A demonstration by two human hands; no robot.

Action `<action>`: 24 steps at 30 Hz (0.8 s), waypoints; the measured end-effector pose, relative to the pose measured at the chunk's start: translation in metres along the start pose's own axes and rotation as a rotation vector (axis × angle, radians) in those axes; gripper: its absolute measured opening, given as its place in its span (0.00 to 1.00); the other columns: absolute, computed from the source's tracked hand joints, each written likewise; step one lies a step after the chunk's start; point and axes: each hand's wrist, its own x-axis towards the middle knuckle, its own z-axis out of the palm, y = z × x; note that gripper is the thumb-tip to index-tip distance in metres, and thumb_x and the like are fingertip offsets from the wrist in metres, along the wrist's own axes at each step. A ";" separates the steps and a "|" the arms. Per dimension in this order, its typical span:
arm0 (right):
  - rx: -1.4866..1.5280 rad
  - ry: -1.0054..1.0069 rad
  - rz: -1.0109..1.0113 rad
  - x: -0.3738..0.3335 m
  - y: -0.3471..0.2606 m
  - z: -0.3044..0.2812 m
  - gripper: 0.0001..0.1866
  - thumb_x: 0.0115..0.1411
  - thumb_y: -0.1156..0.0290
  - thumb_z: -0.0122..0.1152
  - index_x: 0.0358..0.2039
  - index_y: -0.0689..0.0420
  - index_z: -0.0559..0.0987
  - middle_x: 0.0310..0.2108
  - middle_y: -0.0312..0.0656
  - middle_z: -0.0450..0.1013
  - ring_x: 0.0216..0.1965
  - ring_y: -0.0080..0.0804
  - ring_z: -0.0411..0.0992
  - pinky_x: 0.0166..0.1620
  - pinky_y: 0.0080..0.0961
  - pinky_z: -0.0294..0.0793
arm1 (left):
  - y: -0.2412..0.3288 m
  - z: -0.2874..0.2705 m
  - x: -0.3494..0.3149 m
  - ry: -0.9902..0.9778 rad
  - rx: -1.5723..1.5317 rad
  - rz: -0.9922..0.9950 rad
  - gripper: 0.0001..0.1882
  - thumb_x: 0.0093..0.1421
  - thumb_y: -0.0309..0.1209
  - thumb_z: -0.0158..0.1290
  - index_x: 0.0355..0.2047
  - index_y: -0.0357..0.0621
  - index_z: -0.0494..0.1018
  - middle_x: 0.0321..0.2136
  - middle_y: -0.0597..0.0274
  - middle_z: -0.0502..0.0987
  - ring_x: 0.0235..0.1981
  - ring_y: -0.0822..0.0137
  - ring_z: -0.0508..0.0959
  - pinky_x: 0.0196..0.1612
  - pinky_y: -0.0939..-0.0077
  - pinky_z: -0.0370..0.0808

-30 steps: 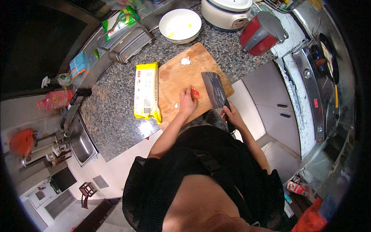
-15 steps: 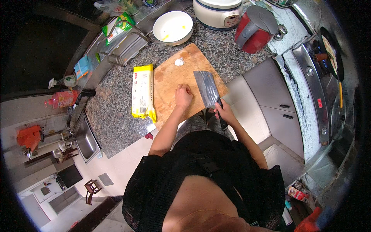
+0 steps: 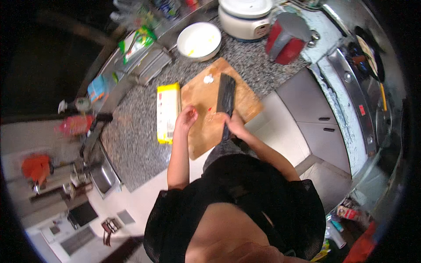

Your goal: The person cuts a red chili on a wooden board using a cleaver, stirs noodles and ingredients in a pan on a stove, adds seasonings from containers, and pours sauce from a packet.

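Note:
My right hand (image 3: 237,126) grips a cleaver (image 3: 226,94) by its handle. Its dark blade is tilted, standing over the right part of the wooden cutting board (image 3: 247,98). Curled at the board's left edge, my left hand (image 3: 187,118) pinches a small red piece (image 3: 193,112), partly hidden by the fingers and too blurred to name. A red scrap (image 3: 210,109) lies on the wood between the hands. Farther up the board sits a small white lump (image 3: 208,79). Beside my left hand, a yellow-and-white packet (image 3: 168,111) lies on the counter.
Behind the board stand a white bowl (image 3: 199,39) with yellow bits inside, a white electric cooker (image 3: 245,22) and a red kettle (image 3: 287,41). A dish rack (image 3: 151,65) is at the back left, a sink (image 3: 104,177) farther left. The stove (image 3: 351,87) runs along the right.
My left hand has moved left and turned, showing the red piece. The cleaver has tilted and shifted left with my right hand. A red scrap now shows on the board. The view has shifted slightly.

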 end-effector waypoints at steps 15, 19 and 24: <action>-0.168 -0.457 -0.041 -0.001 -0.037 -0.071 0.18 0.51 0.65 0.56 0.38 0.66 0.67 0.36 0.55 0.69 0.39 0.50 0.69 0.40 0.39 0.69 | -0.030 -0.011 0.027 0.107 0.519 0.146 0.02 0.50 0.22 0.54 0.25 0.41 0.71 0.21 0.67 0.72 0.18 0.74 0.70 0.21 0.86 0.68; 0.097 -0.551 0.054 -0.003 -0.003 -0.145 0.12 0.56 0.67 0.51 0.35 0.62 0.66 0.26 0.45 0.72 0.23 0.30 0.70 0.26 0.26 0.70 | -0.035 0.005 0.041 0.299 1.124 0.307 0.07 0.46 0.24 0.59 0.27 0.43 0.73 0.19 0.70 0.72 0.19 0.77 0.70 0.22 0.84 0.68; 0.260 -0.348 -0.045 -0.020 0.049 -0.305 0.10 0.57 0.67 0.50 0.35 0.58 0.65 0.24 0.38 0.72 0.21 0.23 0.71 0.23 0.20 0.70 | -0.034 -0.010 0.037 0.265 1.312 0.382 0.03 0.47 0.24 0.57 0.22 0.38 0.76 0.18 0.68 0.74 0.18 0.77 0.71 0.21 0.84 0.68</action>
